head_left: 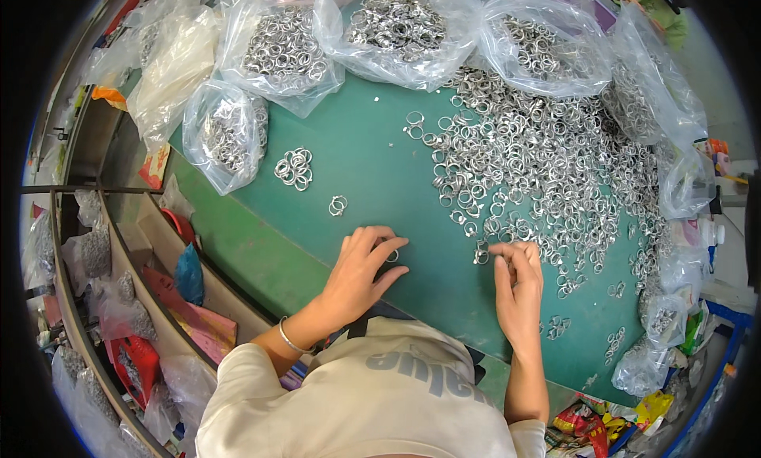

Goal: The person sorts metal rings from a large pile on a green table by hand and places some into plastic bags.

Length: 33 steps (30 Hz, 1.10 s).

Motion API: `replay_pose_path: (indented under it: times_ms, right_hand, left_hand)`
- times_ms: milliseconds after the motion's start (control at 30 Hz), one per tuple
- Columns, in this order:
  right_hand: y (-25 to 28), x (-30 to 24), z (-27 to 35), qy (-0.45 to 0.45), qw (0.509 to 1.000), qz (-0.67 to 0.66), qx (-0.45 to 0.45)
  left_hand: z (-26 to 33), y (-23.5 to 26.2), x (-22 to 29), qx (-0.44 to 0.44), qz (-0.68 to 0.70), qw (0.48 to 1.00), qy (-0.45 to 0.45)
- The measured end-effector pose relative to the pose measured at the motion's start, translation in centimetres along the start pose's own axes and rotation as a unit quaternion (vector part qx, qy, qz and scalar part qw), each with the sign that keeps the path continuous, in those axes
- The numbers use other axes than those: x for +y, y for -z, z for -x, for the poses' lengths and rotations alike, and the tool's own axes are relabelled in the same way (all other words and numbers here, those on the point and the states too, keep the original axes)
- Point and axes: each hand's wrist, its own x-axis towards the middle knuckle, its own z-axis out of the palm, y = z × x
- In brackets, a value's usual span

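Note:
Left of the table's middle, my left hand is curled, its index finger and thumb apart at the tips. A silver metal ring shows in that gap, against the bent fingers; whether more rings are in the palm is hidden. To the right, my right hand reaches the near left edge of a wide spread of loose silver rings. Its slightly blurred index fingertip is at a small group of rings, with the thumb a little apart. Beyond my left hand lie a pair of rings and a small heap.
Clear plastic bags of rings line the far edge of the green table. More bags stand along the right edge. A shelf rack with bagged goods is at the left. Colourful packets lie at the lower right.

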Motion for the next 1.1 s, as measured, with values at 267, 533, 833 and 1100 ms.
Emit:
replay_pose_path:
  times_ms: [267, 533, 833, 1100]
  right_hand:
    - [-2.4, -1.0, -3.5, 0.082, 0.996, -0.015, -0.037]
    - [-0.6, 0.8, -2.9, -0.199, 0.824, -0.504, -0.165]
    - [-1.6, 1.0, -2.6, -0.213, 0.789, -0.554, -0.155]
    - [-1.8, 0.6, -2.2, -0.169, 0.870, -0.440, -0.147]
  left_hand:
    - [-2.9, 0.3, 0.5, 0.001, -0.024, 0.999, -0.040]
    - [-5.2, 0.4, 0.3, -0.009, -0.033, 0.999, -0.022]
    - [-9.8, -1.1, -0.2, -0.011, -0.038, 0.998, -0.045]
    - [-8.4, 0.2, 2.5, -0.131, 0.153, 0.977, -0.075]
